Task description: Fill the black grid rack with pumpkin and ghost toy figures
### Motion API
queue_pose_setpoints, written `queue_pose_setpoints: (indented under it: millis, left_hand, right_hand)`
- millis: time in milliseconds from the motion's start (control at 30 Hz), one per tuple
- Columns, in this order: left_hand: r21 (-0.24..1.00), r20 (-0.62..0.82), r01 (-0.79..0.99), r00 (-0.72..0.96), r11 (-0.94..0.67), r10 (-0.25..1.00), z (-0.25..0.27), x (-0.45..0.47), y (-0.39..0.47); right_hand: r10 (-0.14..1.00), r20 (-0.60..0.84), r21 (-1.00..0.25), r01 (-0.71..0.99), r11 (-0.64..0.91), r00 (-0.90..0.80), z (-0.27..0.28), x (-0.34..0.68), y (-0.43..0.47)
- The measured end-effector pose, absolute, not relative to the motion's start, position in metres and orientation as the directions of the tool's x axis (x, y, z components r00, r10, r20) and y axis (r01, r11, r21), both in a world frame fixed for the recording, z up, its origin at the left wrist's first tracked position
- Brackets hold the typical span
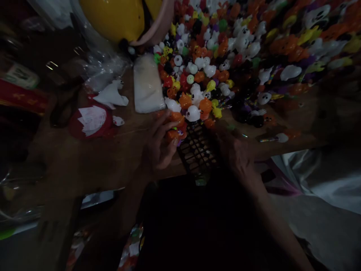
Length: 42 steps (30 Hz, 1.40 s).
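My left hand (159, 145) curls its fingers and thumb round small orange plastic figures (172, 135) at the table's near edge; purple and green bits show among them. To its right lies a black lattice grid (199, 148) with round openings. My right hand (237, 150) is beyond the grid's right side, its fingers lost in shadow and blur, so their hold cannot be made out. A white ghost figure (193, 113) and an orange figure (205, 106) sit just past the grid.
A large heap of small Halloween figures (208, 69) spreads across the back and right. At the left stand a white plastic-wrapped packet (148, 84), a red round object (93, 122) with a paper label, crumpled white tissue (111, 94) and a pink tub (158, 26) holding something yellow.
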<state>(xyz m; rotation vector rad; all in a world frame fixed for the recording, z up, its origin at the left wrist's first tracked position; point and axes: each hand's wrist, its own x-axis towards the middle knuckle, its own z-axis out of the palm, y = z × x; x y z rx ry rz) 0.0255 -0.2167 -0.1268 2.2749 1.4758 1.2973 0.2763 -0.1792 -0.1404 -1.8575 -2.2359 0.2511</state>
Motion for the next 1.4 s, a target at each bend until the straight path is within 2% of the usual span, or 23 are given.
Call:
queue_pose_setpoints:
  millis: [100,200,333,433,567,733,867,1067,1200,1400]
  left_hand:
    - [0.505,0.603,0.694,0.143,-0.514,0.785,-0.127,0.026,-0.216]
    - [0.526,0.579,0.692,0.135,-0.494,0.804,-0.126,0.026,-0.218]
    - [0.59,0.526,0.664,0.115,-0.459,0.843,-0.125,0.027,-0.22]
    - [0.593,0.532,0.656,0.117,-0.467,0.839,-0.124,0.027,-0.221]
    - [0.551,0.541,0.679,0.151,-0.485,0.827,-0.127,0.027,-0.221]
    - [0.512,0.579,0.66,0.207,-0.549,0.789,-0.132,0.026,-0.22]
    - [0.511,0.553,0.68,0.209,-0.526,0.806,-0.133,0.025,-0.22]
    - [0.481,0.586,0.677,0.225,-0.557,0.779,-0.138,0.024,-0.218]
    - [0.487,0.575,0.679,0.223,-0.549,0.787,-0.14,0.023,-0.217]
    - [0.466,0.563,0.685,0.258,-0.56,0.785,-0.137,0.018,-0.215]
  right_hand:
    - [0.985,0.088,-0.306,0.937,0.17,-0.151,-0.15,0.28,-0.174]
    - [0.975,0.192,-0.477,0.858,0.192,-0.111,-0.155,0.283,-0.178]
    - [0.974,0.196,-0.817,0.53,0.227,-0.114,-0.154,0.265,-0.193]
    - [0.986,0.118,-0.952,0.27,0.145,-0.114,-0.159,0.236,-0.196]
    - [0.989,0.129,-0.979,0.151,0.14,-0.076,-0.176,0.21,-0.187]
    - [0.963,0.237,-0.932,0.248,0.263,-0.132,-0.186,0.208,-0.183]
    - [0.951,0.266,-0.913,0.275,0.301,-0.155,-0.186,0.211,-0.183]
    - [0.953,0.251,-0.924,0.253,0.287,-0.168,-0.189,0.209,-0.183]
    - [0.953,0.23,-0.91,0.303,0.282,-0.198,-0.185,0.213,-0.184]
    - [0.984,0.104,-0.96,0.245,0.138,-0.147,-0.181,0.215,-0.181]
